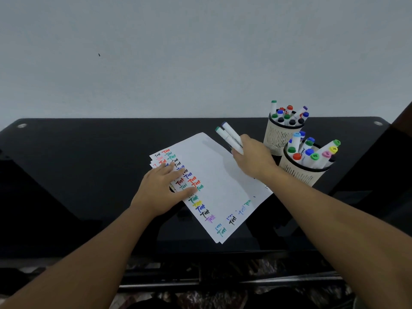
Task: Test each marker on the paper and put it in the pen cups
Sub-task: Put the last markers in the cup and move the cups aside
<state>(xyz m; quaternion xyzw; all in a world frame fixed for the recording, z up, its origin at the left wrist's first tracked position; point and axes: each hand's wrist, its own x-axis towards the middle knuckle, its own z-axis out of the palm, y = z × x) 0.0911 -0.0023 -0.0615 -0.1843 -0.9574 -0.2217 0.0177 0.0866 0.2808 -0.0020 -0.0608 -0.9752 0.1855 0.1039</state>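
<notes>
Head view looks down on a glossy black surface set against a pale wall. A stack of white paper lies at an angle near the middle of it, the sheets slightly fanned at the far left corner. The top sheet carries a column of short test scribbles in red, green, blue, black, yellow and purple along its left edge, with a few more along the near edge.

The left hand lies flat on the left side of the paper, fingers straight and spread, pressing on the scribbled column. The right hand is above the right edge of the paper, fingers curled round two white markers held side by side. Their capped ends point up and away from the person, one cap green, the other dark blue or purple.

Two pale perforated pen cups stand to the right of the paper. The far cup is near the wall, and the near cup is just in front of it, beside the right wrist. Both are packed with upright markers with caps of many colours.
</notes>
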